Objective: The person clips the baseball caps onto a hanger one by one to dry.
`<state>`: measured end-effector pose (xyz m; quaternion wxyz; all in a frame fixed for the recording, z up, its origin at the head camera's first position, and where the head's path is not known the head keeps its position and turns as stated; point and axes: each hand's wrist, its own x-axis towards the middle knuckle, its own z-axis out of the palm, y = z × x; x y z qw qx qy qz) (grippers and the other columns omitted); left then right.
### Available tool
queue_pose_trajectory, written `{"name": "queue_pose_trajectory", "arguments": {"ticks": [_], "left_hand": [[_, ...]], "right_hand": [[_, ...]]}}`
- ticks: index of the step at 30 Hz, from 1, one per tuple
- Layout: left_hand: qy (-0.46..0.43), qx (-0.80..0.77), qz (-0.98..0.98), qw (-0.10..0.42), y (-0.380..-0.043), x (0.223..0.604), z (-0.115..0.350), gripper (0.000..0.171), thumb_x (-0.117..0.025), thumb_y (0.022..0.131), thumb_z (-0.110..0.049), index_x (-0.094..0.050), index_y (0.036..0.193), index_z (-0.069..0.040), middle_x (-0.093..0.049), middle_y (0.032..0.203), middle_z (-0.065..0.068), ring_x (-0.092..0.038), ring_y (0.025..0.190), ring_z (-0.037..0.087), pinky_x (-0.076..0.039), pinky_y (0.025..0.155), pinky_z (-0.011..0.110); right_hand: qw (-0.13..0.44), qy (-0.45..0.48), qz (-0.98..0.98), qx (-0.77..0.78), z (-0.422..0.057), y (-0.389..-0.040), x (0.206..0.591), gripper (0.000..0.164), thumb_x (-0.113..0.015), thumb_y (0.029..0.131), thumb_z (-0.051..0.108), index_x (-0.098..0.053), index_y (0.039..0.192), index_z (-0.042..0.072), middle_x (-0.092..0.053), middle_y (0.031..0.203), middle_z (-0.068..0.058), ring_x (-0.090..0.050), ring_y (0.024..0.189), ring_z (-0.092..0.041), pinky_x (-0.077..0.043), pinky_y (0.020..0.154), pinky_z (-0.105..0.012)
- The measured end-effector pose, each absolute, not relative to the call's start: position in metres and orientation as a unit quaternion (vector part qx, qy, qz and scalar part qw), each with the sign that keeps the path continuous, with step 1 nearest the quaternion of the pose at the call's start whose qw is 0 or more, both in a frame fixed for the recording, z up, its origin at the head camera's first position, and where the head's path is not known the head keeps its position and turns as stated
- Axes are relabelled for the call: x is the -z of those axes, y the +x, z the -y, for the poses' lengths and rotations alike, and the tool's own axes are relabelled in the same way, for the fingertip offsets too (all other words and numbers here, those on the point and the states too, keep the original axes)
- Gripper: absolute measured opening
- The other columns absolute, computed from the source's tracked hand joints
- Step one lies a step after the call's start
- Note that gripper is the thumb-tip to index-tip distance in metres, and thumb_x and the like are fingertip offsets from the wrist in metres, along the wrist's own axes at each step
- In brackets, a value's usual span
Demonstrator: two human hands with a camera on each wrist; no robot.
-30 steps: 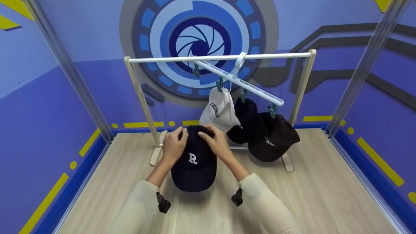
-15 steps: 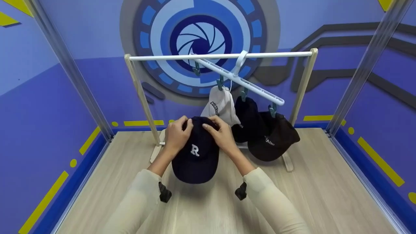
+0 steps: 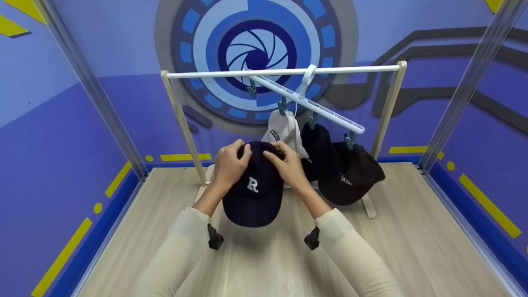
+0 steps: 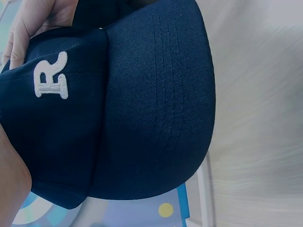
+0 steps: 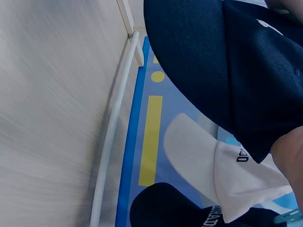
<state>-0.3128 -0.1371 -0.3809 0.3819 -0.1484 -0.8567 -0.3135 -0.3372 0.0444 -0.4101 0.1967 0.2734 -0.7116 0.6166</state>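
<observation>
A navy baseball cap (image 3: 252, 202) with a white letter R hangs above the table, brim down and facing me. My left hand (image 3: 232, 163) grips its crown from the left, and my right hand (image 3: 291, 165) grips it from the right, thumbs on the front. In the left wrist view the cap's brim (image 4: 156, 104) fills the middle. Just behind is a white cap (image 3: 286, 131), held by a teal clip (image 3: 282, 106) on a white hanger (image 3: 305, 101). Another teal clip (image 3: 252, 88), at the hanger's left end, holds nothing.
The hanger hooks over the white rail (image 3: 206, 74) of a wooden-legged rack. A black cap (image 3: 317, 152) and a dark brown cap (image 3: 350, 177) hang from its right part. Patterned blue walls (image 3: 41, 165) enclose the wooden table (image 3: 412, 247) at the back and sides.
Both hands have raised the navy cap and carried it slightly to the right, toward the rack. It now covers more of the white cap. Their hold on it looks the same.
</observation>
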Motion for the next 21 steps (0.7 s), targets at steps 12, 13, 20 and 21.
{"name": "queue_pose_trajectory", "arguments": {"ticks": [12,13,20,21], "left_hand": [[-0.147,0.316,0.847,0.401,-0.316,0.381,0.133,0.027,-0.051,0.090,-0.033,-0.051,0.072,-0.014,-0.047,0.059,0.000,-0.048,0.053,0.017,-0.038,0.050,0.032],[-0.148,0.314,0.848,0.401,-0.316,0.380,0.133,0.026,-0.051,0.090,-0.033,-0.052,0.073,-0.014,-0.047,0.059,0.000,-0.048,0.054,0.017,-0.038,0.050,0.033],[-0.146,0.319,0.851,0.391,-0.318,0.375,0.131,0.024,-0.053,0.088,-0.032,-0.054,0.074,-0.014,-0.053,0.062,0.001,-0.052,0.057,0.019,-0.041,0.052,0.035],[-0.147,0.321,0.852,0.385,-0.319,0.374,0.130,0.024,-0.053,0.088,-0.033,-0.054,0.074,-0.014,-0.053,0.063,0.001,-0.053,0.058,0.019,-0.041,0.052,0.035]], "right_hand": [[0.172,0.275,0.714,-0.621,-0.051,-0.329,0.397,0.018,-0.067,0.089,0.020,-0.065,0.104,0.010,-0.064,0.091,-0.006,-0.058,0.079,-0.015,-0.048,0.068,-0.025],[0.168,0.278,0.712,-0.623,-0.052,-0.329,0.397,0.018,-0.066,0.089,0.020,-0.065,0.104,0.010,-0.063,0.092,-0.005,-0.058,0.079,-0.015,-0.048,0.068,-0.026],[0.173,0.286,0.724,-0.603,-0.058,-0.322,0.382,0.019,-0.065,0.089,0.012,-0.064,0.105,0.002,-0.064,0.095,-0.011,-0.059,0.081,-0.018,-0.048,0.069,-0.025],[0.182,0.281,0.731,-0.594,-0.059,-0.326,0.384,0.019,-0.066,0.089,0.015,-0.065,0.104,0.004,-0.065,0.094,-0.009,-0.059,0.081,-0.017,-0.047,0.069,-0.024]]}}
